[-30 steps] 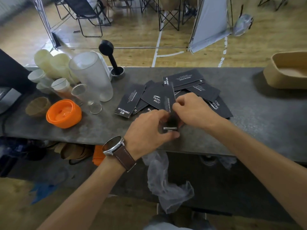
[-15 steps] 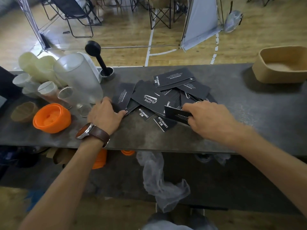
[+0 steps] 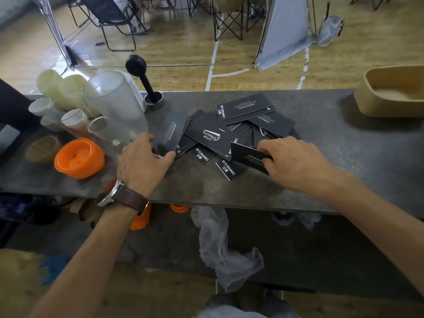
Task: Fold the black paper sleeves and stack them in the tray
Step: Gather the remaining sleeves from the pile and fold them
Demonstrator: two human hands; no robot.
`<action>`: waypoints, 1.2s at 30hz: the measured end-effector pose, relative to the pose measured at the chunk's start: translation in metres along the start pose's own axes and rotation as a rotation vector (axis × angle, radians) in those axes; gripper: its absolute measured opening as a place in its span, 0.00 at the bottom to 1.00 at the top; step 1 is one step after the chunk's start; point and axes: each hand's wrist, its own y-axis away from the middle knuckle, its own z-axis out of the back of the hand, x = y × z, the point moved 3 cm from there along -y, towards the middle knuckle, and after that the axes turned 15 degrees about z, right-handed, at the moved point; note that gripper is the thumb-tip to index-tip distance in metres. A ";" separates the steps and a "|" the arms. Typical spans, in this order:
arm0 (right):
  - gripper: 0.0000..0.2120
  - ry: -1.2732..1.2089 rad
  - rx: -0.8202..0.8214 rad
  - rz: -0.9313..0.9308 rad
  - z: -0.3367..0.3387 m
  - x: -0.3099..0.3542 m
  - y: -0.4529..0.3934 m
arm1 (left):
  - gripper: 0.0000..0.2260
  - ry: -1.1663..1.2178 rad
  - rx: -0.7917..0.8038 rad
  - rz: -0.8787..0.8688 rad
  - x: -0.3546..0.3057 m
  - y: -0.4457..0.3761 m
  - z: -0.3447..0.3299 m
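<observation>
Several flat black paper sleeves with white print lie in a loose pile in the middle of the grey counter. My right hand pinches one folded black sleeve at the pile's near right side, just above the counter. My left hand, with a brown-strapped watch, grips the near end of the leftmost sleeve, which looks blurred and slightly lifted. The tan tray stands at the far right of the counter, apart from both hands, with no sleeve visible inside.
Left of the pile stand a frosted jug, pale cups, small glasses, an orange lid and a brown cup. A black tamper stands behind. Plastic wrap hangs below the counter edge.
Both hands held one sleeve together near the counter edge; then they parted. My right hand kept the folded sleeve at the pile; my left hand went left and took hold of the leftmost sleeve.
</observation>
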 end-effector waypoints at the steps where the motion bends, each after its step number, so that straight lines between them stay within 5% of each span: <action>1: 0.08 -0.008 -0.011 0.000 0.001 0.001 -0.001 | 0.25 0.036 0.026 -0.031 -0.003 0.010 0.001; 16: 0.08 -0.295 0.033 0.063 -0.003 0.033 -0.019 | 0.27 0.259 0.441 -0.097 -0.049 0.084 -0.042; 25: 0.07 -0.335 0.095 0.144 -0.007 0.044 -0.013 | 0.05 0.474 0.594 -0.010 -0.040 0.071 -0.053; 28: 0.07 -0.200 0.047 0.173 -0.007 0.040 -0.011 | 0.09 0.379 0.491 -0.054 -0.035 0.066 -0.043; 31: 0.09 -0.058 0.000 0.229 -0.003 0.032 -0.005 | 0.17 0.221 0.124 -0.160 -0.024 0.051 -0.019; 36: 0.11 -0.091 0.043 0.276 -0.010 0.029 0.004 | 0.14 -0.061 0.271 -0.524 -0.032 0.045 -0.025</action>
